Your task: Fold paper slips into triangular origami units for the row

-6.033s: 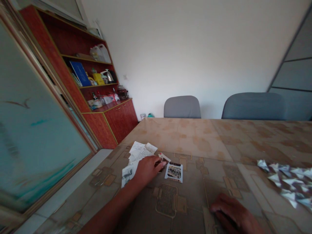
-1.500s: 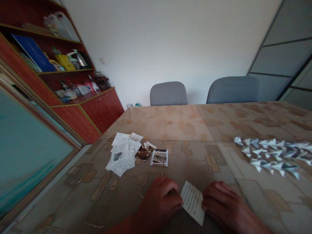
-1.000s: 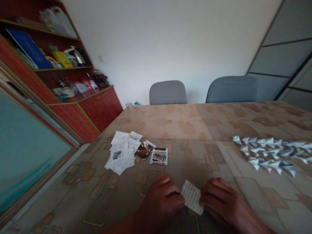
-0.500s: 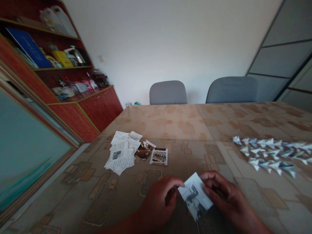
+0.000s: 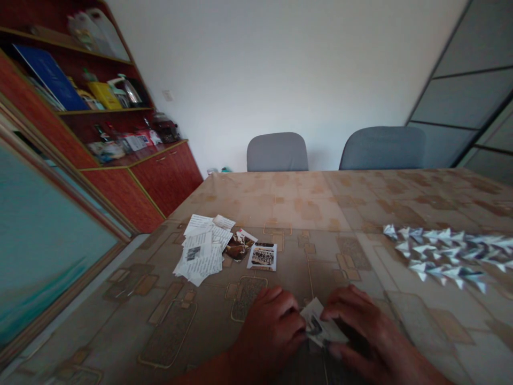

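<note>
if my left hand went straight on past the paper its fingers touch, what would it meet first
Probably your right hand, facing the left hand across the small printed paper, though their relative height is unclear here.

Bare left hand (image 5: 270,331), bare right hand (image 5: 371,331) — bare forearms (image 5: 210,370).

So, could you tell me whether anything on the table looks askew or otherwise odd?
Only the pile of printed papers on the left looks untidy, its sheets overlapping at uneven angles. The folded paper pieces on the right sit in rough rows, and I see no spill.
</note>
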`<state>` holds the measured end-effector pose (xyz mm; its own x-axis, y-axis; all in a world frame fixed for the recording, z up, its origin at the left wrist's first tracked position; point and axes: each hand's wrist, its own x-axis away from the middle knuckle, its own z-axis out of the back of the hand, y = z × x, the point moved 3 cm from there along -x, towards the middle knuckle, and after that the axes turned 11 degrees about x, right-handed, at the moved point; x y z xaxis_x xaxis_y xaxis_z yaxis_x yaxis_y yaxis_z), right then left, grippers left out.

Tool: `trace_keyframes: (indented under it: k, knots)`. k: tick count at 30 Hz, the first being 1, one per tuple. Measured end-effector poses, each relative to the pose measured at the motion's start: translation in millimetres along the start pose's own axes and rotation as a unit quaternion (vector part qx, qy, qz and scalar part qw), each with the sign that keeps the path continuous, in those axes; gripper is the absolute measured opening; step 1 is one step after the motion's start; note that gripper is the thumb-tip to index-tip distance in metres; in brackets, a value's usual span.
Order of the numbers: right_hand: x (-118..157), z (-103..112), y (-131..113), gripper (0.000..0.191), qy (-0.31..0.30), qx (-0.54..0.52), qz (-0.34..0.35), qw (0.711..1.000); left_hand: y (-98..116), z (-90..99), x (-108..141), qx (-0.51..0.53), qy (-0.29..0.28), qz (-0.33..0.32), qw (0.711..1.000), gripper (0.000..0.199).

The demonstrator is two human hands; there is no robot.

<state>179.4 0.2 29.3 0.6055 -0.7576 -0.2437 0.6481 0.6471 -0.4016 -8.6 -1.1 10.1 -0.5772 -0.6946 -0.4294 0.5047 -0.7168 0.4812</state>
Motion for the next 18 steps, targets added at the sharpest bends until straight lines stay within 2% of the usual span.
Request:
trace_keyframes:
  k: [2, 5, 6, 10, 18]
  knots:
    - [-0.8, -1.8, -2.9, 0.028, -0.030, 0.038, 0.015, 0.999, -2.2, -1.4, 1.9, 0.021, -0.011, 0.018, 1.000, 0.010]
    - [-0.4, -6.4, -0.4, 0.008, -0.030, 0.074, 0.005, 0.997, -3.4, -1.8, 2.8, 0.050, -0.018, 0.043, 0.998, 0.012]
    - [0.1, -7.1, 1.7, 0.008, -0.022, 0.080, 0.006, 0.997, -3.5, -1.9, 2.4, 0.060, -0.018, 0.051, 0.997, 0.013]
    - [2.4, -4.1, 11.1, 0.016, 0.003, 0.095, 0.021, 0.995, -3.9, -3.1, -2.0, 0.099, -0.009, 0.081, 0.992, 0.011]
    - [4.1, -5.6, 24.4, 0.026, -0.007, 0.091, -0.043, 0.995, -2.0, -3.9, -13.1, 0.083, -0.020, 0.158, 0.984, 0.007]
